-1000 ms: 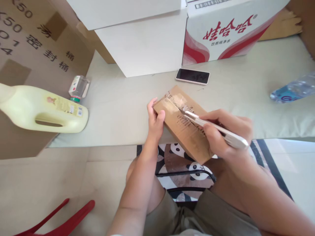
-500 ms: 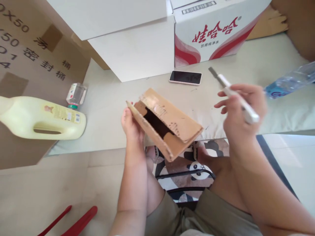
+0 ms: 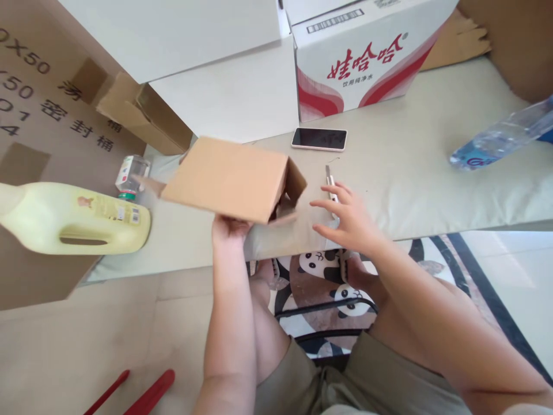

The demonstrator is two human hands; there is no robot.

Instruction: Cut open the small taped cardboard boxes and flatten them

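My left hand (image 3: 228, 226) grips the near edge of a small brown cardboard box (image 3: 224, 177) and holds it raised above the pale cushioned surface (image 3: 415, 144), its opened end with loose flaps facing right. My right hand (image 3: 351, 221) hovers open, fingers spread, over a white utility knife (image 3: 330, 188) that lies on the surface with its blade pointing away from me. The knife's handle is mostly hidden under my fingers.
A phone (image 3: 318, 139) lies beyond the knife. A red-and-white carton (image 3: 367, 52) and white boxes (image 3: 224, 86) stand behind. A yellow jug (image 3: 73, 219) and small jar (image 3: 129, 173) lie at left, a water bottle (image 3: 501, 138) at right. Red sticks (image 3: 142, 392) rest on the floor.
My right hand stopped cutting the tape, lifted the knife away, then put it down on the surface and opened. My left hand lifted and turned the box, now opened at one end.
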